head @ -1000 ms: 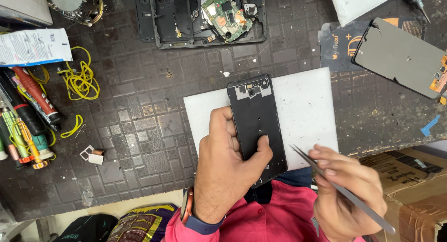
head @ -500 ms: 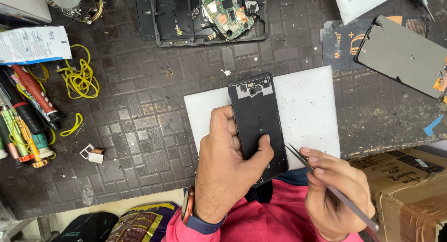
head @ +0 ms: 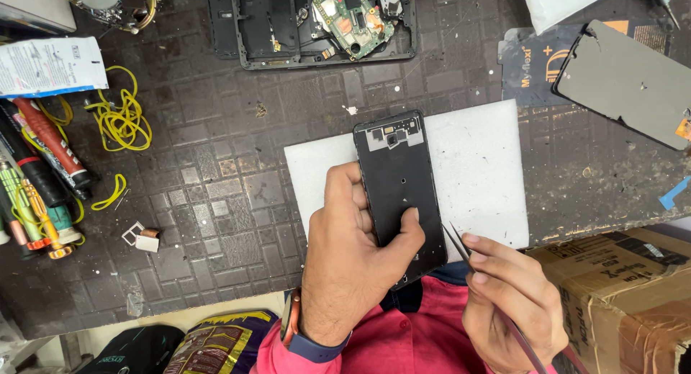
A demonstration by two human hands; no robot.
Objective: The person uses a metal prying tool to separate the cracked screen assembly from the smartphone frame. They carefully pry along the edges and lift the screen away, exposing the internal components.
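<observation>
My left hand [head: 353,262] grips a black phone frame [head: 398,179] from its left side, thumb pressed on its lower face. The frame lies lengthwise over a white foam pad [head: 479,165]. My right hand [head: 515,302] holds thin metal tweezers [head: 461,248], whose tips sit just right of the frame's lower right edge, close to my left thumb. A watch band shows on my left wrist.
An opened phone body with a green circuit board [head: 353,17] lies at the top. A detached screen panel [head: 626,82] rests upper right. Screwdrivers and tubes [head: 32,179] and yellow wire [head: 122,118] lie left. A cardboard box [head: 619,287] stands lower right.
My right hand has moved the tweezers slightly left, bringing their tips nearer the frame's lower right edge. My left hand keeps its grip.
</observation>
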